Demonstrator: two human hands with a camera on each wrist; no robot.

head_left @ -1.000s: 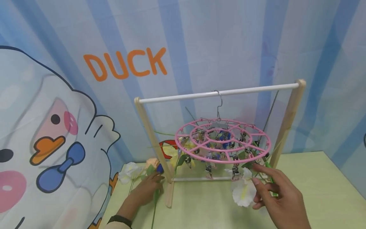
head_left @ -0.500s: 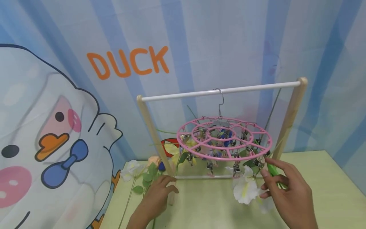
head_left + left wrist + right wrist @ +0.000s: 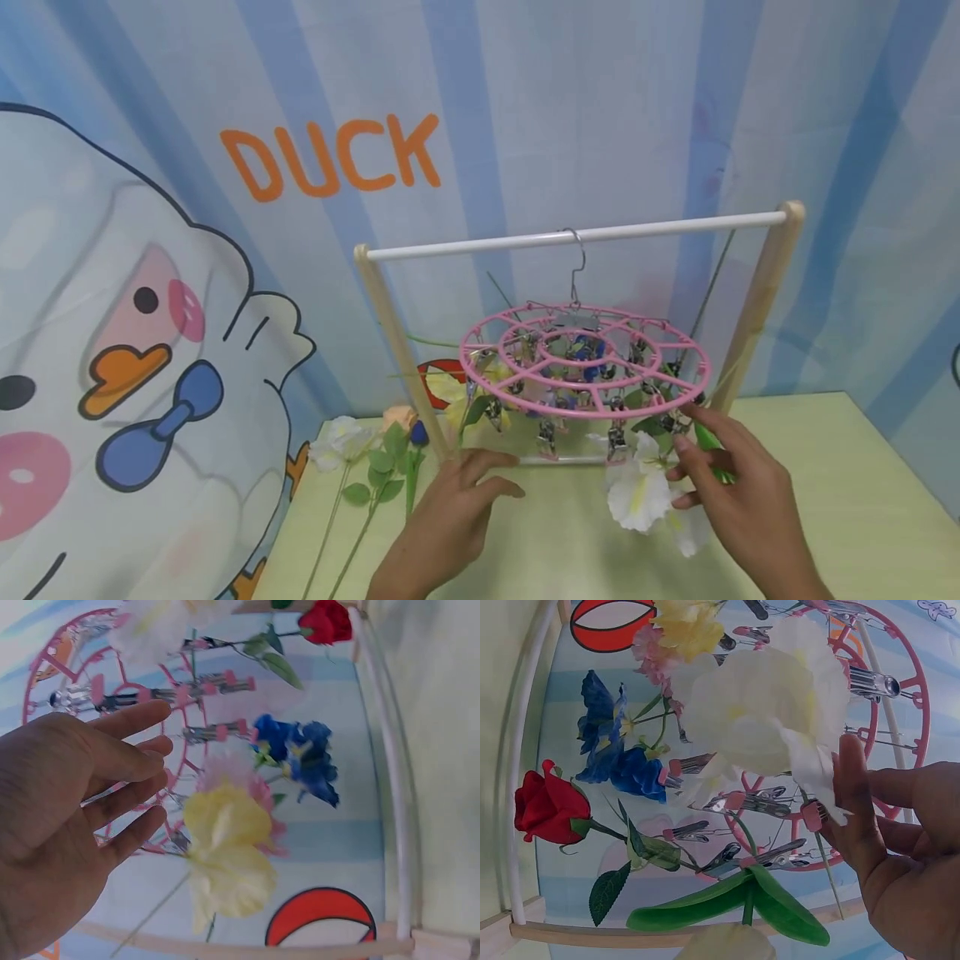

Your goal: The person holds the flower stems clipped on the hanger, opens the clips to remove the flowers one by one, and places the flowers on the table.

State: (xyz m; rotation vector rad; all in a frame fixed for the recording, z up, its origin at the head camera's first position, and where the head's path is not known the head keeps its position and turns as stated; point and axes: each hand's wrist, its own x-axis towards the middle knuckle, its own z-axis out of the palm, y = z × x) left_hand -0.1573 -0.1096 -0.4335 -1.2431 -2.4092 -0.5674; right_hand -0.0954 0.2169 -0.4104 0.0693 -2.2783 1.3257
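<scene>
Beyond both hands spreads a striped backdrop (image 3: 570,125) lettered DUCK, and beneath them lies a pale green table (image 3: 847,475). The stand (image 3: 757,308) rises ahead of the hands, its white bar (image 3: 480,246) running across beyond both. From that bar the pink rack (image 3: 592,387) hangs by a metal hook (image 3: 577,258), just ahead of the right hand, presumably so that what it carries can dangle clear of the table. The left hand (image 3: 453,508) holds nothing; its fingers are loosely bent and apart, near the stand's left post. The right hand (image 3: 738,492) has thumb and forefinger bent at the rack's near edge, where they seem to pinch a metal clip (image 3: 680,422), probably to steady it or work its spring. On the side toward the left hand, the white flower (image 3: 637,496) hangs just beside the right fingertips; whether that clip grips its stem I cannot tell. The rack acts as holder: ahead of and between the hands, it bears a yellow flower (image 3: 229,847), blue flowers (image 3: 604,742) and a red rose (image 3: 551,802), blooms downward, likely because the stems are what is gripped. Left of the left hand, a white bloom (image 3: 341,442), a peach rose (image 3: 401,417) and a blue bud (image 3: 418,432) lie on the table, perhaps grouped for easy reach.
</scene>
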